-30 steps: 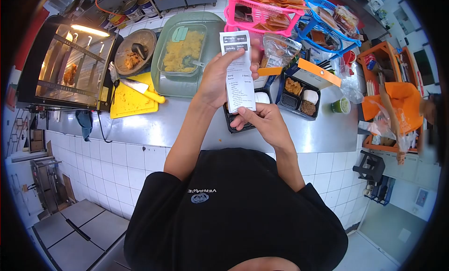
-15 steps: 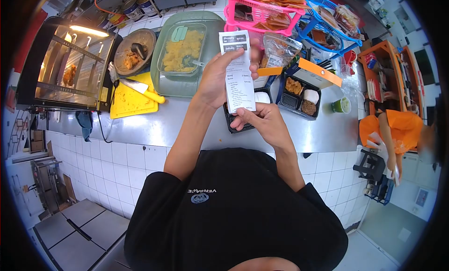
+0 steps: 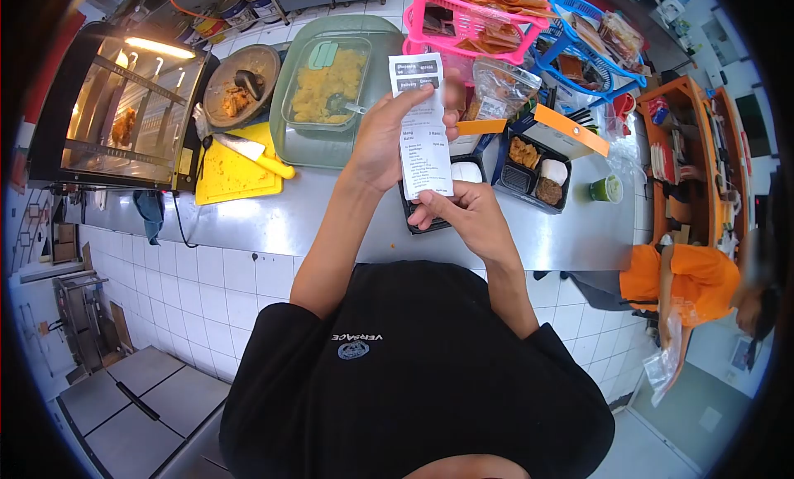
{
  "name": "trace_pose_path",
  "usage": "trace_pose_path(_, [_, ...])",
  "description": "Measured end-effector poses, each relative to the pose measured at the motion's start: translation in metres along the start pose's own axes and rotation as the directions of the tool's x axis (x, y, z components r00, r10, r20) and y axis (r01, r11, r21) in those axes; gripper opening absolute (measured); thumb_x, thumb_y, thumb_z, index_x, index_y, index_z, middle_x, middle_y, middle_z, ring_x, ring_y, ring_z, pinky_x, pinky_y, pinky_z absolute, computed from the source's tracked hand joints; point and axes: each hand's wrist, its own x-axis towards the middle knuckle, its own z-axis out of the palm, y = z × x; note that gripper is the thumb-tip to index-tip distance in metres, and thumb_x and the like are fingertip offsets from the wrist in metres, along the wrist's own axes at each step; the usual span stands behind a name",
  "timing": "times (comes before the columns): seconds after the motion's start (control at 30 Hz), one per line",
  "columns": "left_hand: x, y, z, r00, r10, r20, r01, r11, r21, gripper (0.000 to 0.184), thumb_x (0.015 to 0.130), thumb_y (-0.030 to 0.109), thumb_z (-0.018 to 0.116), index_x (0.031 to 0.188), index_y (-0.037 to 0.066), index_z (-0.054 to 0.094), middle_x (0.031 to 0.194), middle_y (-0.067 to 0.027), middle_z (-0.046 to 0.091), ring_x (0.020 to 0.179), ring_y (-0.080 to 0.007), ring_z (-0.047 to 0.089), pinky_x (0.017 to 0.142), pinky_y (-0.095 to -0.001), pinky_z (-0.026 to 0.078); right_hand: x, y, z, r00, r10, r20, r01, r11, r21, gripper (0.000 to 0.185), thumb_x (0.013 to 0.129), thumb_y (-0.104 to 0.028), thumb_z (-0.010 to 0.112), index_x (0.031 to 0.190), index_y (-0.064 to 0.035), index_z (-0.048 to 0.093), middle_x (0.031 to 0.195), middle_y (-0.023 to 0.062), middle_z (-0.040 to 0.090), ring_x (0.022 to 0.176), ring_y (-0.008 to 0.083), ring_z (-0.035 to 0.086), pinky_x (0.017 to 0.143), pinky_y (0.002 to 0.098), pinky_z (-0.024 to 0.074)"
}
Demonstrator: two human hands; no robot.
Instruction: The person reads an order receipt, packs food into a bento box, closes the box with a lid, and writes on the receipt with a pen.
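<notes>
A long printed paper receipt (image 3: pixel 428 152) is held upright in front of me above the steel counter. My left hand (image 3: pixel 387 140) grips its upper part, thumb across the front. Lower down, my right hand (image 3: pixel 465 213) pinches the bottom edge between thumb and fingers. Behind the receipt and hands is a black food tray (image 3: pixel 412 222), partly hidden, with white rice (image 3: pixel 467 173) in it. To its right sits another black compartment tray (image 3: pixel 518 179) with fried pieces, rice and a brown patty; neither hand touches it.
A green cup (image 3: pixel 608 189) stands on the right. On the left are a knife (image 3: pixel 248 147) on a yellow cutting board (image 3: pixel 240 185), a stone mortar (image 3: pixel 217 115), a tub of yellow food (image 3: pixel 331 78) and a warming cabinet (image 3: pixel 178 181). Pink (image 3: pixel 471 40) and blue baskets (image 3: pixel 571 61) stand behind.
Both hands keep the receipt in nearly the same place. At the right, the person in the orange shirt has moved nearer the counter's end, holding clear plastic.
</notes>
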Motion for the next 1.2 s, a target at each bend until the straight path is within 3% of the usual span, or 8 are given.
trace_pose_path(1.0, [-0.013,0.011,-0.011,1.0,0.016,-0.022,-0.017,1.0,-0.02,0.042,0.099,0.015,0.052,0.134,-0.005,0.046,0.097,-0.0052,0.054,0.081,-0.0129,0.054,0.069,-0.0286,0.052,0.005,0.007,0.016,1.0,-0.01,0.026,0.009,1.0,0.019,0.027,0.098,-0.02,0.061,0.099,0.0053,0.07,0.083,0.0088,0.073,0.073,0.0092,0.064,0.067,0.024,0.0494])
trace_pose_path(1.07, [-0.012,0.008,-0.017,0.999,0.016,0.028,-0.015,0.999,-0.04,0.039,0.098,0.018,0.053,0.131,-0.002,0.051,0.099,-0.0057,0.061,0.083,-0.014,0.061,0.073,-0.0317,0.057,0.005,0.007,0.014,1.0,0.0,0.029,0.0,1.0,-0.002,0.026,0.098,-0.02,0.062,0.099,0.0053,0.07,0.083,0.0088,0.073,0.074,0.0096,0.064,0.067,0.0243,0.05])
trace_pose_path(1.2, [-0.014,0.008,-0.014,1.0,0.018,0.016,-0.017,1.0,-0.021,0.039,0.098,0.019,0.053,0.131,-0.002,0.052,0.099,-0.0055,0.061,0.083,-0.0136,0.062,0.073,-0.031,0.057,0.002,0.006,0.015,1.0,-0.011,0.025,0.01,0.999,0.035,0.026,0.097,-0.019,0.062,0.099,0.0052,0.07,0.084,0.0092,0.073,0.074,0.0097,0.064,0.067,0.0244,0.0504])
